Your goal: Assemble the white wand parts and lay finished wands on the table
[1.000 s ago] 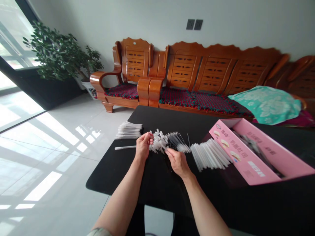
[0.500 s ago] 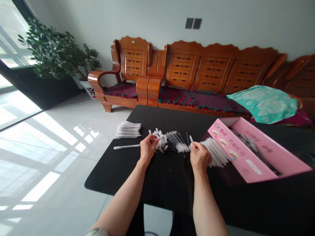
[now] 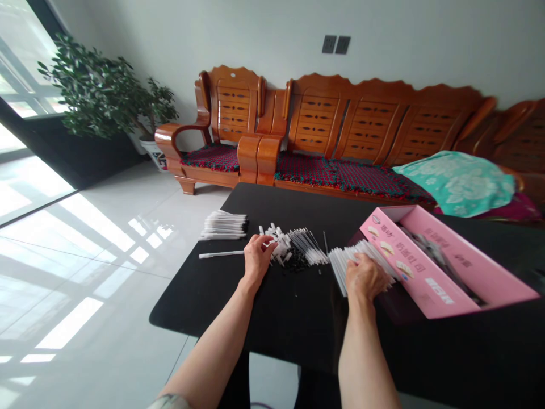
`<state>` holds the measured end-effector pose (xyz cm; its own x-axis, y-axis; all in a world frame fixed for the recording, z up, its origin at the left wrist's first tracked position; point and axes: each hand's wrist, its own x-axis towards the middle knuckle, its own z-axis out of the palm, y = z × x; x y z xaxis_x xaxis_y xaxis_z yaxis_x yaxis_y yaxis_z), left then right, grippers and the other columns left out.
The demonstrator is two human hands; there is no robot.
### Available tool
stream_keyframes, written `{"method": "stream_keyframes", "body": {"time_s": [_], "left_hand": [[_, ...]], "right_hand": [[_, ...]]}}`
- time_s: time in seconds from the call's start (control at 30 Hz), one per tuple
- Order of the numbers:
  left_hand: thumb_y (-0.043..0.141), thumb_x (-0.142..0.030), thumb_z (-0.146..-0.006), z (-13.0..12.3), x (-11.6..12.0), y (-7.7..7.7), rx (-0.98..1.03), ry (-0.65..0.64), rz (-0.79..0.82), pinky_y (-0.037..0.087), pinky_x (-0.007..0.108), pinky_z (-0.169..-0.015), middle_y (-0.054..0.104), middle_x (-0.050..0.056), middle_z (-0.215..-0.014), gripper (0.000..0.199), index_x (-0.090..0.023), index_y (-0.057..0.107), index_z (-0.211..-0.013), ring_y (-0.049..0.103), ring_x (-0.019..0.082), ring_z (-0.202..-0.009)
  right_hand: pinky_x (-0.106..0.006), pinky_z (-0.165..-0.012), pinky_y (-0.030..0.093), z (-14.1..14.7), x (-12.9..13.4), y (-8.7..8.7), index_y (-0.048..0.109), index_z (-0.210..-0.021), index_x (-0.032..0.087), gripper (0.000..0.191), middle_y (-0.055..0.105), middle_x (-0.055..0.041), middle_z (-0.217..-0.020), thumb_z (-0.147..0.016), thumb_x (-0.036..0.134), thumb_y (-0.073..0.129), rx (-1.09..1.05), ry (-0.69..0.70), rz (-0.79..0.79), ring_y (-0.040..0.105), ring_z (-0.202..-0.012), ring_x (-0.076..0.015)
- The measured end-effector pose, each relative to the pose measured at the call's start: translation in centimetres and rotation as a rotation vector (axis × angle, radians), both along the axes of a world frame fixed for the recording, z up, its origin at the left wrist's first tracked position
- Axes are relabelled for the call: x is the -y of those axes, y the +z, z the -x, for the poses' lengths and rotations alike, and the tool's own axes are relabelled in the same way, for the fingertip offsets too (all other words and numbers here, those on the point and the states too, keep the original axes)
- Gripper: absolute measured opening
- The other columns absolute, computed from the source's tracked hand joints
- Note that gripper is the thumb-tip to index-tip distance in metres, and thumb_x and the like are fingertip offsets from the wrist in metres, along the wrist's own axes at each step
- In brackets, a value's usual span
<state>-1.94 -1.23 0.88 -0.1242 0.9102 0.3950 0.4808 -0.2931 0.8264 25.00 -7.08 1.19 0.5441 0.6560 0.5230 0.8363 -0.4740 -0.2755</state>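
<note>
My left hand [image 3: 256, 257] is at the pile of white pen caps [image 3: 281, 243], thumb and forefinger closed on what looks like one small white cap. My right hand [image 3: 365, 275] lies over the bundle of white pen barrels [image 3: 338, 267], its fingers curled down onto them; the fingertips are partly hidden among the barrels. Between the hands are a row of pen refills [image 3: 307, 245] with metal tips and a heap of small black plugs [image 3: 298, 262]. One refill [image 3: 325, 241] sits apart, beside the barrels.
A stack of white pens with black ends [image 3: 224, 225] is at the table's left, with a single white pen [image 3: 220, 254] in front. The open pink box [image 3: 426, 278] stands at right on the black table [image 3: 289, 318]. A wooden sofa [image 3: 370, 113] is behind.
My right hand has moved right and slightly down, from beside the refills onto the barrels. The white barrel seen at its fingers before no longer shows there. My left hand has barely moved.
</note>
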Motion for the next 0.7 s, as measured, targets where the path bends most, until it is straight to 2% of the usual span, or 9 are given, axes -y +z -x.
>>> {"method": "stream_keyframes", "body": {"time_s": [0.2,0.3,0.43,0.53,0.63,0.7], "left_hand": [[0.069,-0.025,-0.083,0.2,0.0,0.0,0.023,0.014,-0.006,0.048,0.022,-0.064,0.064,0.001,-0.081,0.008,-0.02,0.073,-0.086,0.058,0.01,-0.06],[0.065,-0.027,-0.086,0.2,-0.1,-0.1,0.013,0.052,-0.002,0.048,0.024,-0.066,0.065,0.001,-0.082,0.011,-0.019,0.073,-0.087,0.059,0.011,-0.061],[0.059,-0.024,-0.088,0.8,-0.3,-0.1,-0.075,0.115,-0.016,0.048,0.025,-0.069,0.065,0.003,-0.081,0.015,-0.019,0.074,-0.088,0.06,0.013,-0.065],[0.054,-0.019,-0.089,2.4,-0.3,0.4,-0.163,0.244,-0.008,0.048,0.027,-0.078,0.068,0.005,-0.088,0.02,-0.02,0.074,-0.092,0.064,0.018,-0.078],[0.051,-0.014,-0.086,4.3,-0.3,1.0,-0.28,0.394,0.15,0.048,0.029,-0.077,0.07,0.005,-0.101,0.028,-0.024,0.075,-0.094,0.066,0.021,-0.085],[0.051,-0.012,-0.082,5.3,-0.2,1.4,-0.349,0.399,0.302,0.048,0.031,-0.074,0.071,0.004,-0.105,0.03,-0.027,0.076,-0.088,0.067,0.023,-0.086]], "right_hand": [[-0.036,-0.069,0.031,-0.7,-0.1,-0.7,0.076,-0.092,0.014,0.022,0.071,-0.0124,-0.075,-0.077,0.018,0.06,0.013,0.013,-0.106,0.058,-0.069,-0.0254],[-0.035,-0.067,0.03,-0.4,-0.4,-0.9,0.075,-0.086,0.015,0.018,0.07,-0.0107,-0.071,-0.079,0.02,0.06,0.028,0.024,-0.206,0.058,-0.067,-0.0246],[-0.033,-0.067,0.032,1.9,-1.1,-1.1,0.072,-0.079,0.016,0.019,0.07,-0.0083,-0.071,-0.086,0.026,0.057,0.07,0.173,-0.353,0.058,-0.066,-0.0218],[-0.032,-0.069,0.034,3.7,-1.4,-1.1,0.069,-0.079,0.016,0.024,0.068,-0.0067,-0.068,-0.091,0.029,0.054,0.089,0.314,-0.386,0.057,-0.064,-0.0191],[-0.031,-0.069,0.035,4.4,-1.4,-1.2,0.068,-0.079,0.016,0.025,0.067,-0.006,-0.067,-0.093,0.029,0.053,0.107,0.364,-0.407,0.056,-0.064,-0.0182],[-0.031,-0.068,0.035,4.4,-1.4,-1.3,0.067,-0.079,0.016,0.024,0.067,-0.0056,-0.067,-0.094,0.028,0.053,0.118,0.36,-0.423,0.056,-0.063,-0.018]]}}
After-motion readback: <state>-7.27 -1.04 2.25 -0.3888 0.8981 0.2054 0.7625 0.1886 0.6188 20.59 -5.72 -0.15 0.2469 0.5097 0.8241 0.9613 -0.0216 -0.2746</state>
